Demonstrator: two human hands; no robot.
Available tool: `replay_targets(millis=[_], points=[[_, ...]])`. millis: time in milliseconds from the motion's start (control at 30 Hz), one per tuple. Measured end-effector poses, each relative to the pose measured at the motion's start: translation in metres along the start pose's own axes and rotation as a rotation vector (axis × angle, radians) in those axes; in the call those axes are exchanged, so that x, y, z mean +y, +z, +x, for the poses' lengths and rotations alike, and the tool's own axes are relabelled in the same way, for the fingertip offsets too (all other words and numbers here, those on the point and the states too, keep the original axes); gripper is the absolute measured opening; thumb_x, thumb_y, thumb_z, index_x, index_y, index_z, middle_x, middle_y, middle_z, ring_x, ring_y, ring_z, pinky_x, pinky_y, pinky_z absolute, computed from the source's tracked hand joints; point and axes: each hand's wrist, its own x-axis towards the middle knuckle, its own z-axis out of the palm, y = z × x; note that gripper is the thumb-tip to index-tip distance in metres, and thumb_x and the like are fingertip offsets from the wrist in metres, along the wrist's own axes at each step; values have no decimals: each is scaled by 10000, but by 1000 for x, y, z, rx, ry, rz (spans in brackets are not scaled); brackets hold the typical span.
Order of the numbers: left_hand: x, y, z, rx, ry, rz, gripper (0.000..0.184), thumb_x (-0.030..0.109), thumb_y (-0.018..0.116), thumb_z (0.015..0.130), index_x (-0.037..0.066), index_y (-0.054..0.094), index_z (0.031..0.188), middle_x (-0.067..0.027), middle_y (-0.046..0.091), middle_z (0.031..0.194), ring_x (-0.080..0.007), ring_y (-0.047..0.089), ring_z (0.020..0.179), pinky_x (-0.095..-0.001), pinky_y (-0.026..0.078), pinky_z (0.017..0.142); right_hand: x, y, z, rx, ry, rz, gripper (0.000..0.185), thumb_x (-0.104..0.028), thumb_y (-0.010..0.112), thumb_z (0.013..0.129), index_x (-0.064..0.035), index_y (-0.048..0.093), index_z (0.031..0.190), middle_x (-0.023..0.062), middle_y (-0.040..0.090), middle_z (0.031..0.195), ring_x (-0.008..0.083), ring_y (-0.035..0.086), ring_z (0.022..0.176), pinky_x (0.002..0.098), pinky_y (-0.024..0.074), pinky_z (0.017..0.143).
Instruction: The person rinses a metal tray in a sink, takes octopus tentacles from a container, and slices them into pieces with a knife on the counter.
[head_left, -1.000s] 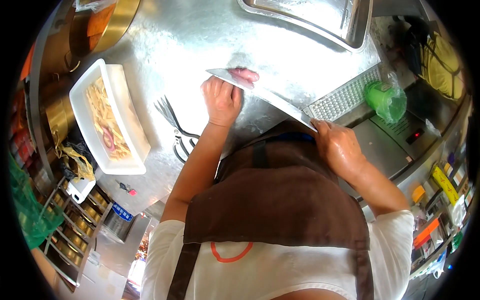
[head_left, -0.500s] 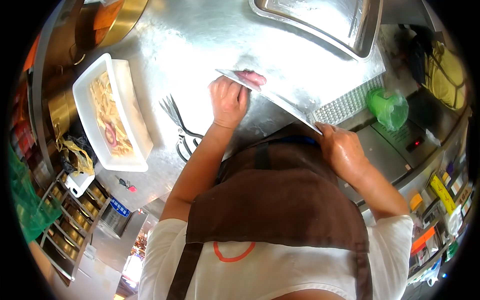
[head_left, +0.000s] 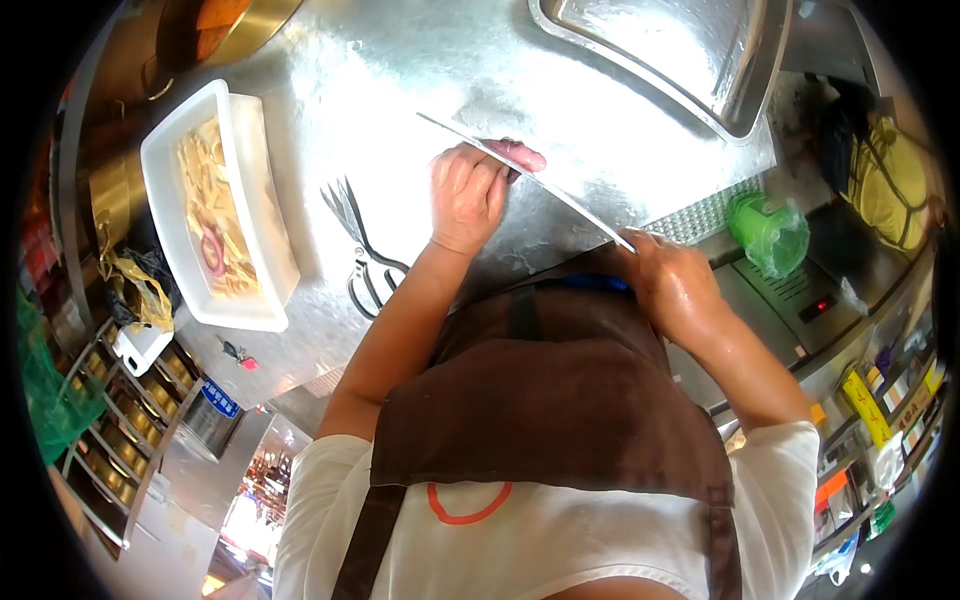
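Observation:
My right hand (head_left: 676, 284) is wrapped around the handle of a long knife (head_left: 582, 211). Its thin blade runs up and left across the steel counter, seen nearly edge-on. A pinkish piece of raw meat (head_left: 526, 154) lies at the far side of the blade, beside the fingers of my left hand (head_left: 467, 197). Those fingers are curled and closed on the meat, partly hidden behind the blade. To the left of my left forearm lie black-handled scissors (head_left: 358, 255), their blades slightly apart.
A white tub (head_left: 270, 215) with pale yellow strips and a pink ring-shaped piece stands at left. Keys (head_left: 238, 354) lie near the counter edge. A metal tray (head_left: 640, 75) sits at the back right. Green container (head_left: 765, 232) and perforated metal strip (head_left: 700, 222) are at right.
The knife has turned from showing its broad face to nearly edge-on. Both hands stay close to the meat and handle. The whole view has shifted slightly.

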Motion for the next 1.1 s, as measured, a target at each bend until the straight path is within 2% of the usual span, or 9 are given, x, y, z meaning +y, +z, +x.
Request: replay_targets(millis=[267,367,433,567,633,800,900,1000,1100], points=[[-2,-1,1,-16,8,-10,268,21,678,681,34,612,941,-107,571,930,-299,540,902,-410,390,798,7,8,14,9,-54,23,156,-79,518,866,16,555,983,190,613,696,367,615,606,445,491,548],[5,-2,9,84,-26,40,198,-19,651,675,57,590,847,-69,565,876,-285,558,803,-400,435,682,4,16,29,24,-77,-13,144,-71,511,857,34,544,949,200,607,677,370,615,602,445,491,542],[5,-2,8,95,-48,64,200,-10,655,678,67,591,851,-71,562,869,-286,557,803,-404,426,699,0,15,36,-19,-32,20,160,-138,530,914,14,560,955,218,615,693,402,597,608,465,483,558],[4,-2,3,98,-47,103,198,1,658,686,78,590,856,-68,563,864,-287,556,820,-404,415,719,-5,15,51,-40,-47,-28,173,-147,509,923,22,543,900,219,597,651,402,591,595,470,475,552],[2,-1,-3,-25,-56,65,250,45,677,713,46,607,953,-114,564,951,-313,537,929,-426,380,832,-6,22,63,17,-98,35,198,-158,493,929,27,527,868,221,580,617,402,588,588,473,471,551],[1,1,-4,1,-30,82,224,54,682,716,76,604,925,-93,571,910,-304,541,916,-420,385,824,-5,19,68,68,-172,11,222,-171,472,941,33,540,886,222,586,626,403,597,605,471,477,570],[0,1,-4,21,-23,60,215,58,673,742,78,599,944,-93,581,945,-299,543,924,-409,389,830,10,10,44,-2,-80,-15,235,-183,482,941,35,561,901,227,600,656,402,603,621,470,484,584],[0,-1,-6,42,-47,-11,209,67,659,774,79,594,973,-91,587,976,-292,542,942,-399,391,837,23,2,28,79,-18,-73,236,-182,518,928,36,595,978,218,622,694,400,611,637,461,493,594],[3,-6,-5,158,-108,13,237,22,649,738,77,595,962,-77,580,966,-286,547,907,-416,407,786,16,-6,21,135,-10,-88,184,-149,515,910,20,585,932,214,620,684,386,615,606,462,494,569]])
